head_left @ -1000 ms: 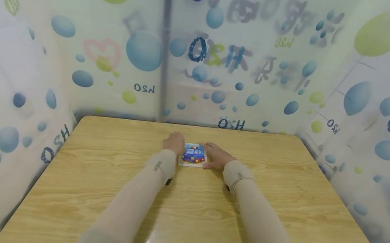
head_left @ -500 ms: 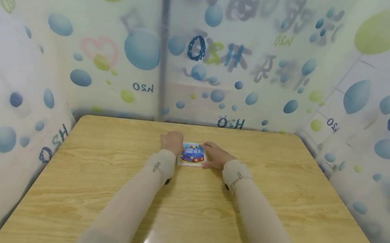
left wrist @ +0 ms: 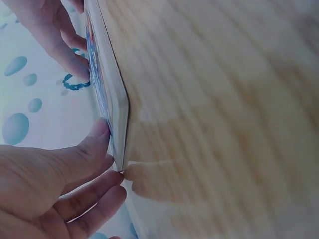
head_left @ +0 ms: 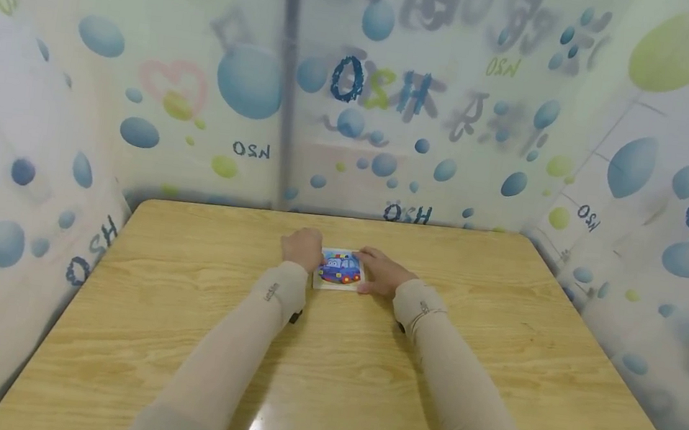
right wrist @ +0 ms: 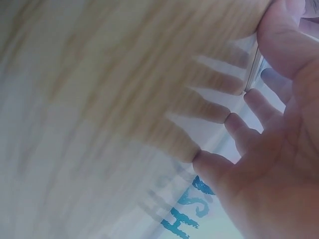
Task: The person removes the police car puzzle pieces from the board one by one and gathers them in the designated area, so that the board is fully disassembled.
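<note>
A small flat board [head_left: 340,272] with a pale rim and a blue cartoon car picture lies near the table's far edge. At its left end, my left hand [head_left: 303,247] pinches it; in the left wrist view the left thumb rests on the picture face of the board [left wrist: 118,107], the fingers at its edge. My right hand [head_left: 385,275] grips the right end, thumb at the near corner and fingers toward the far one. In the right wrist view the right hand [right wrist: 269,144] has its fingertips down on the tabletop beside the board's thin edge [right wrist: 253,68].
The wooden table [head_left: 493,380] reaches from my forearms to a back wall [head_left: 219,177] printed with blue and green drops and lettering. Similar patterned side walls flank it on the left [head_left: 3,126] and right [head_left: 667,294].
The head view has shifted slightly, with the wall pattern a little higher. Both hands stay at the board's ends, and the board has hardly moved on the table.
</note>
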The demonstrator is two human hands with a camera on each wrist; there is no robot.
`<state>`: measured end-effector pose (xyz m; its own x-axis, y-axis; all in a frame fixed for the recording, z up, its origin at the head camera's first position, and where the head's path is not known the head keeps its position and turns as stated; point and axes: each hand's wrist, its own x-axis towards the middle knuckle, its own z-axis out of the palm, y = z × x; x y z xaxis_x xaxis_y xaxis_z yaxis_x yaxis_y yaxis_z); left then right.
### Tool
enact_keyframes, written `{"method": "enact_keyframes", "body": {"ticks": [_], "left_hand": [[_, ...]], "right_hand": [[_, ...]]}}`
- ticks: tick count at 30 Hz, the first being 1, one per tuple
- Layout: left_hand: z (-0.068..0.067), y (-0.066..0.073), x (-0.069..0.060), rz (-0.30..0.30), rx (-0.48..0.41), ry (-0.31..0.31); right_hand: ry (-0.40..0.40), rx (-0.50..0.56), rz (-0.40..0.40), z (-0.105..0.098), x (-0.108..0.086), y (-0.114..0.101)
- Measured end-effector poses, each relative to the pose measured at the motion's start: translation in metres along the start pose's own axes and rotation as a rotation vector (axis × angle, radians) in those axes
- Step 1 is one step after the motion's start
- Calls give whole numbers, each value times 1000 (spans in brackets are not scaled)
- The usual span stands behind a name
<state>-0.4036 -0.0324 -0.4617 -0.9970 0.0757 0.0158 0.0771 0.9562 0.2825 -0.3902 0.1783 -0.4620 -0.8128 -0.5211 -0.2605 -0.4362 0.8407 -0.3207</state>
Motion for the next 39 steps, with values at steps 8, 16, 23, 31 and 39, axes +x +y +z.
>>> {"method": "enact_keyframes", "body": {"ticks": [8,16,23,31,39], "left_hand": [[0,-4,6,-36,-148,-53],[3,-8,7,-84,-231,-109],[5,-10,9,-83,-216,-119],[5,-11,8,-77,-210,-113],[3,-13,5,-45,-227,-109]], "right_hand": [[-18,5,7,-3,1,2],[-50,9,0,-1,2,1],[-40,10,20,0,1,-4],[-41,-11,20,0,3,-4],[-44,-46,23,-2,4,-7]]}}
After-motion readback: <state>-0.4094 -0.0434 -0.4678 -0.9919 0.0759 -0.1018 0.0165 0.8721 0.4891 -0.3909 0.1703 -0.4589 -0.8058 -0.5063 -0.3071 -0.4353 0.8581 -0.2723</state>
